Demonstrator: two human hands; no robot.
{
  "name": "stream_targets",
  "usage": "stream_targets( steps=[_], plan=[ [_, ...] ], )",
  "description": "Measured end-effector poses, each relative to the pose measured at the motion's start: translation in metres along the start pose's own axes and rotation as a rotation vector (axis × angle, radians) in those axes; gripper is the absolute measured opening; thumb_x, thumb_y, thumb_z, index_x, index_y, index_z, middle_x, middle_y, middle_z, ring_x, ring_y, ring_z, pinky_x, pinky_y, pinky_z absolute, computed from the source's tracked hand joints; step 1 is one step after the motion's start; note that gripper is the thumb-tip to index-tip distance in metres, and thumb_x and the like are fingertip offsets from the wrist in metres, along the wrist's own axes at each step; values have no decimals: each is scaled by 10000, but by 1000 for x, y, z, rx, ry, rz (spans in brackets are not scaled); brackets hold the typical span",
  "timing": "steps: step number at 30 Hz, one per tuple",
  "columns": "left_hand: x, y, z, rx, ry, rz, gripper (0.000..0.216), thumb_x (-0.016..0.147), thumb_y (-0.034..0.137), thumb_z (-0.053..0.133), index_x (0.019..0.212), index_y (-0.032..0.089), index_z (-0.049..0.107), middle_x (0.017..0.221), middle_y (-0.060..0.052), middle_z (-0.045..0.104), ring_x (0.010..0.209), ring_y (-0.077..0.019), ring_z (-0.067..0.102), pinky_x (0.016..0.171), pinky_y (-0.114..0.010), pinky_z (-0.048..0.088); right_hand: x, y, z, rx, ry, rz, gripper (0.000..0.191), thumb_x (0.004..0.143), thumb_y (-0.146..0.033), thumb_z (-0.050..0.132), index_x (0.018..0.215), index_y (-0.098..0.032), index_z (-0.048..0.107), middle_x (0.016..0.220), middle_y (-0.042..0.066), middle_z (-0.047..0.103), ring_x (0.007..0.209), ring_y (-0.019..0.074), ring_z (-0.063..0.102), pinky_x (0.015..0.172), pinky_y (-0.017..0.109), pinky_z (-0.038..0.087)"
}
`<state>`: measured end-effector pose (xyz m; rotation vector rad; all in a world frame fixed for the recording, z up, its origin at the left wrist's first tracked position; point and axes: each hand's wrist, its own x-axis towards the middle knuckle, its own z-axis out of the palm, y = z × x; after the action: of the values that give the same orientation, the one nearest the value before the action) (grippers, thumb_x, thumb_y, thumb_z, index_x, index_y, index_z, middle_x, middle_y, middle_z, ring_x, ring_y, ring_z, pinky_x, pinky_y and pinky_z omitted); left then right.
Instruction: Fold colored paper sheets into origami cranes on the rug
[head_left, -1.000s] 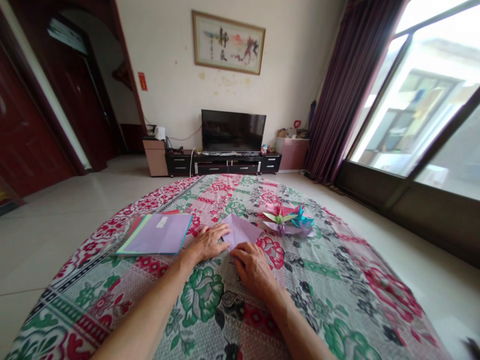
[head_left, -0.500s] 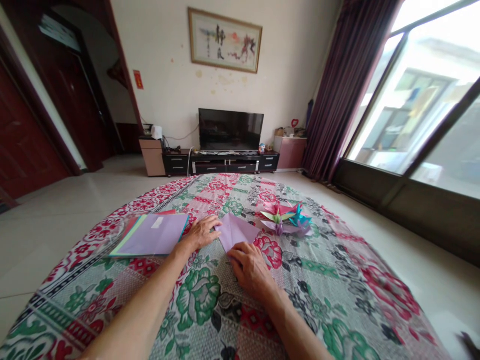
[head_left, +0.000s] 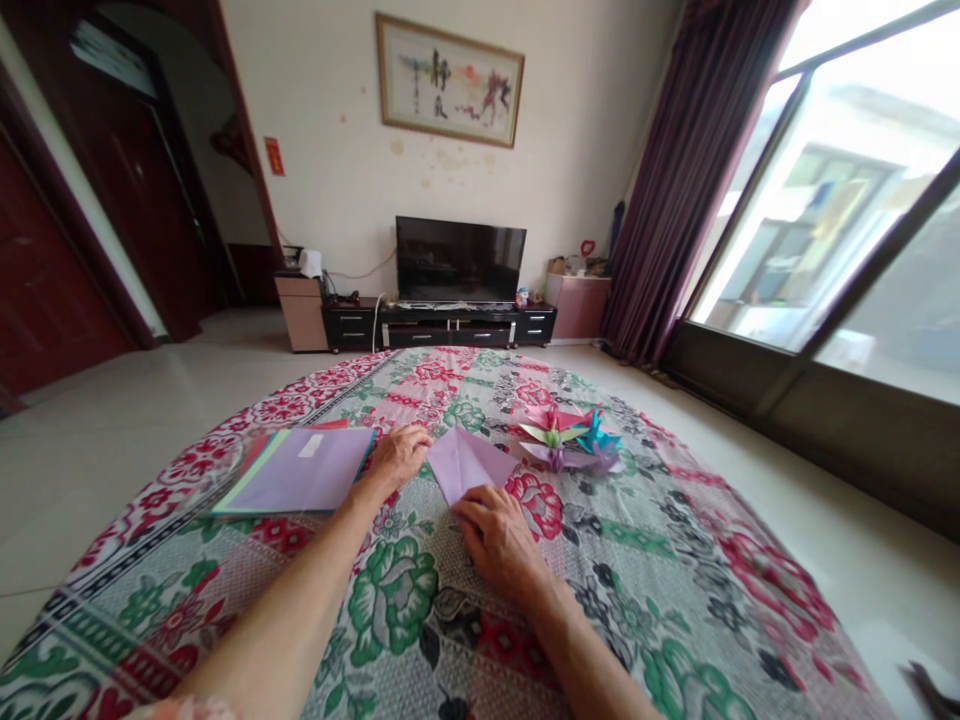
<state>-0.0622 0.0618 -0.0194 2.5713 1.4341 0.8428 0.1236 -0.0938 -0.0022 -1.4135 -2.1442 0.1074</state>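
Living room, floral cloth on table (head_left: 675,560) | lilac folded paper (head_left: 469,462) lies flat mid-table | left hand (head_left: 399,455) loosely curled at its left edge, steadying | right hand (head_left: 499,535) fingers pressed on near corner, creasing | paper stack (head_left: 300,470) left, finished cranes (head_left: 574,440) right

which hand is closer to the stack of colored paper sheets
Left. The left hand lies just off the right edge of the stack of colored paper, while the right hand rests farther away, at the near corner of the folded lilac sheet.
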Motion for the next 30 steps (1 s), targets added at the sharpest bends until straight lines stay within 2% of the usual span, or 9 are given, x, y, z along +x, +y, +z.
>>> stream_targets(
  steps=[7, 10, 14, 16, 19, 22, 25, 30],
  plan=[
    [3, 3, 7, -19, 89, -70, 326, 740, 82, 404, 882, 207, 670, 977, -28, 676, 970, -168, 584, 940, -314, 423, 0, -1, -2, 7, -2, -4, 220, 896, -227, 437, 1003, -265, 626, 1019, 26, 588, 948, 160, 507, 887, 310, 349],
    [0, 12, 7, -57, 125, -13, 360, 756, 81, 387, 972, 201, 649, 1072, -33, 653, 1039, -158, 557, 973, -301, 401, 0, -1, -1, 12, -1, -10, 223, 901, -223, 421, 1000, -257, 617, 1020, 29, 585, 947, 157, 507, 888, 308, 351],
    [-6, 25, 3, 5, 17, 70, 291, 766, 209, 489, 1016, 204, 639, 1051, -43, 656, 1006, -190, 556, 974, -325, 388, -3, -2, 2, 6, 37, 10, 241, 857, -259, 484, 1081, -231, 569, 1084, 56, 554, 983, 180, 495, 896, 320, 360],
    [-8, 30, 0, 51, -14, 54, 320, 732, 251, 543, 1032, 192, 636, 1010, -57, 663, 973, -213, 557, 953, -345, 393, -3, -1, 4, -3, 50, 18, 317, 804, -260, 540, 1118, -219, 544, 1120, 68, 537, 1010, 202, 482, 906, 334, 360],
    [-10, 35, -8, 68, -29, -17, 415, 673, 205, 561, 1084, 178, 619, 931, -58, 670, 901, -220, 563, 877, -336, 427, -2, 0, 6, -45, 101, 65, 381, 757, -173, 528, 1136, -213, 533, 1157, 79, 524, 1050, 226, 460, 930, 361, 345],
    [-17, 38, -17, 54, -77, -61, 347, 677, 172, 519, 990, 213, 661, 843, -30, 675, 837, -199, 573, 816, -311, 440, 2, 2, 6, -120, 168, 166, 459, 726, -96, 480, 1173, -194, 521, 1203, 99, 512, 1083, 256, 437, 940, 406, 325],
    [-27, 43, -26, 64, -82, 0, 194, 704, 179, 507, 780, 210, 683, 779, -34, 664, 815, -194, 574, 811, -320, 432, 6, 2, 6, -164, 202, 231, 511, 715, -66, 451, 1216, -160, 495, 1257, 127, 490, 1130, 276, 408, 955, 439, 299],
    [-43, 62, -31, 49, 1, 145, 220, 713, 120, 477, 805, 209, 657, 784, -46, 632, 792, -184, 577, 747, -292, 447, 15, 1, 11, -117, 228, 189, 603, 720, -66, 436, 1311, -174, 396, 1324, 121, 452, 1213, 260, 353, 993, 439, 242]
  ],
)
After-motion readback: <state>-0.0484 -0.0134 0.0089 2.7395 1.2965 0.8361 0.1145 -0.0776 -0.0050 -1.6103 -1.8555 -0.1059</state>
